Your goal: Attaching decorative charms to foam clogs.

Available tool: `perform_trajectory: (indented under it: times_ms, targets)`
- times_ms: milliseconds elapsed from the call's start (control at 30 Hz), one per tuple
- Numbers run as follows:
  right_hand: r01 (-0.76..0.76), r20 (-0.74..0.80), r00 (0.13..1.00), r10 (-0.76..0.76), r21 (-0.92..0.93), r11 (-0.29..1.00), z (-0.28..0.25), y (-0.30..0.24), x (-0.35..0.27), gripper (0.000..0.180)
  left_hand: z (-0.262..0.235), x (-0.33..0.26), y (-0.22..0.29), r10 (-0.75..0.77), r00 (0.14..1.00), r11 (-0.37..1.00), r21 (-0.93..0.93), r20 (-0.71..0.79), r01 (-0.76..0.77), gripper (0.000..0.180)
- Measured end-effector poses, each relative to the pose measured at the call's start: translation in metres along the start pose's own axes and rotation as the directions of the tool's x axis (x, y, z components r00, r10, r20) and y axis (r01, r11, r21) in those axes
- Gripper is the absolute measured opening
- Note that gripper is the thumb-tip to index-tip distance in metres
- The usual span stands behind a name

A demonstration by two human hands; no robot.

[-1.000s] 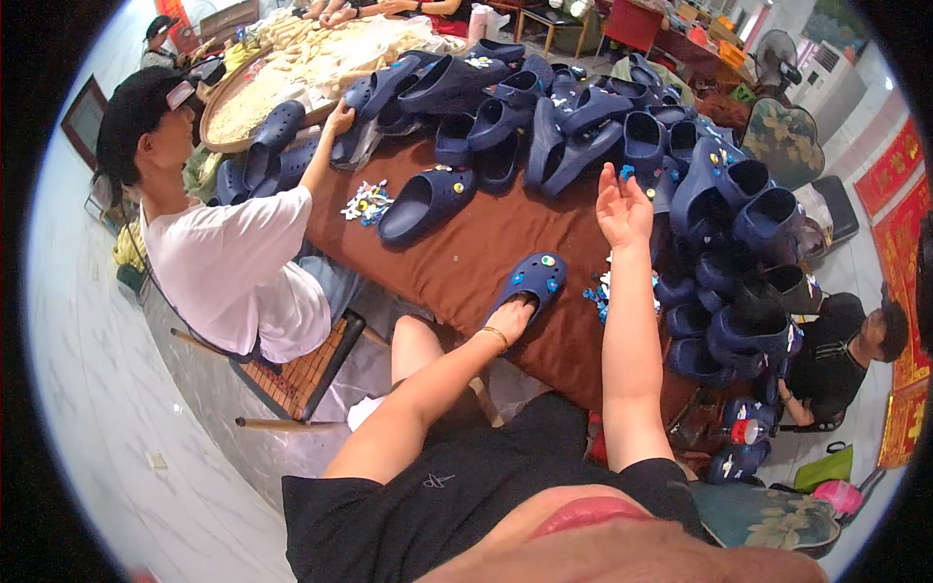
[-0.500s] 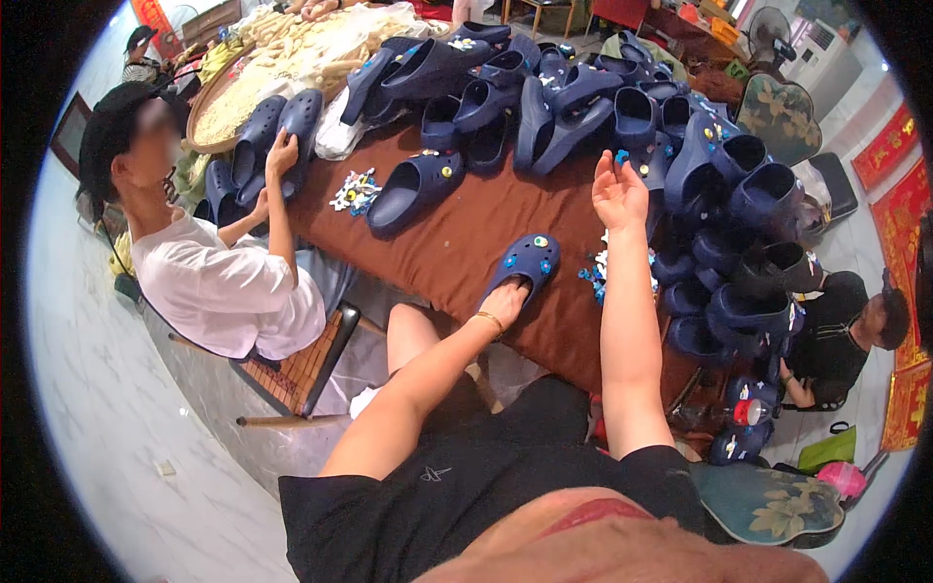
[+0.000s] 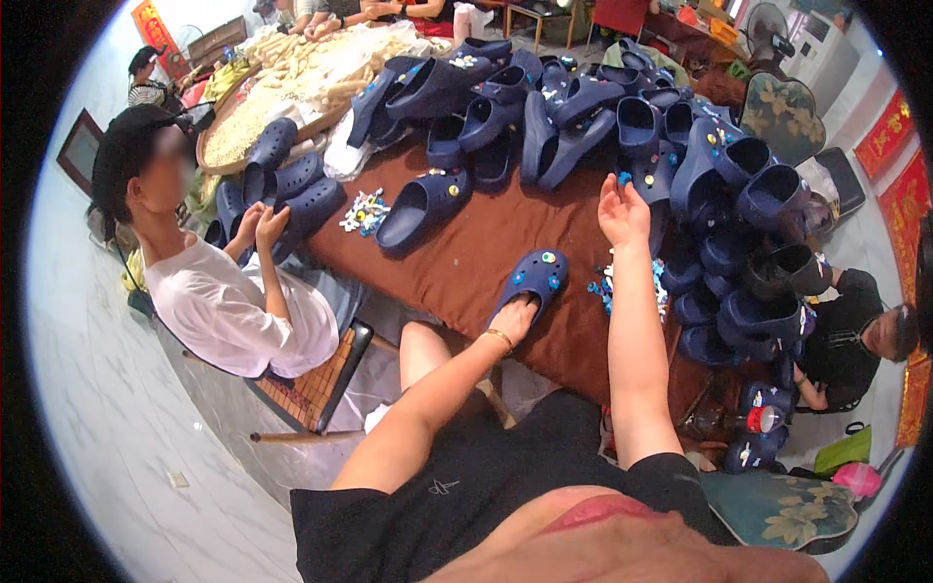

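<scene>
Brown table (image 3: 466, 262) fills the middle of a busy room w/ pale marble floor, red hangings at right. Left hand (image 3: 512, 319) rests on the heel of a navy clog (image 3: 536, 279) lying near the table's front edge, toe pointing away; fingers curl over the heel rim, thumb side hidden, so exact grip can't be told. That clog already carries several small colored charms on its upper. Right hand (image 3: 622, 209) is raised above the table, well apart from the clog, palm up, fingers loosely spread & slightly bent; whether it pinches anything tiny can't be seen. Just below it, right of the clog, lies a small scatter of loose charms (image 3: 607, 282).

Judging progress: this clog looks partly or mostly decorated. A big clog pile (image 3: 544, 107) covers the back & right of the table; some at right show charms, many at back look plain, so plenty seems left.

Across at left, a seated person in a white tee (image 3: 228, 311) holds another navy clog w/ both hands; a 2nd charm heap (image 3: 362, 209) sits near them. Another person in black crouches at far right.
</scene>
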State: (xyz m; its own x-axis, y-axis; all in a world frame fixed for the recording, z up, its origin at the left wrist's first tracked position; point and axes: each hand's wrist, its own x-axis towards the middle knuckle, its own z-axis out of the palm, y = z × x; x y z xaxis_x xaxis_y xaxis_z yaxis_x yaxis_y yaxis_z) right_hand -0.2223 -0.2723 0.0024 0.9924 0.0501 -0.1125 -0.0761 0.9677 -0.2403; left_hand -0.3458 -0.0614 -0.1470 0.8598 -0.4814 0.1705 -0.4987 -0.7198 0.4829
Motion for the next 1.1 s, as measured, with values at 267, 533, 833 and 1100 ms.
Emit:
perform_trajectory:
  times_ms: [267,533,833,1100]
  targets:
    - [-0.005,0.06,0.998,0.008,-0.04,0.999,0.027,-0.006,-0.007,0.026,-0.005,0.0,0.001,-0.042,0.99,0.999,0.034,0.132,0.038,0.024]
    - [0.035,0.022,0.999,-0.034,-0.033,0.999,0.043,-0.02,0.01,0.026,-0.002,0.003,-0.004,0.0,0.999,1.0,0.022,0.046,-0.001,0.021]
    - [0.05,0.119,0.992,-0.045,-0.034,0.998,0.056,-0.032,0.004,0.025,0.002,-0.004,-0.004,-0.002,0.999,0.999,0.034,0.045,0.001,0.02]
    - [-0.005,0.24,0.969,0.057,-0.214,0.977,0.043,-0.052,0.012,0.021,-0.005,0.004,0.01,-0.089,0.987,0.995,-0.02,0.136,0.093,0.022]
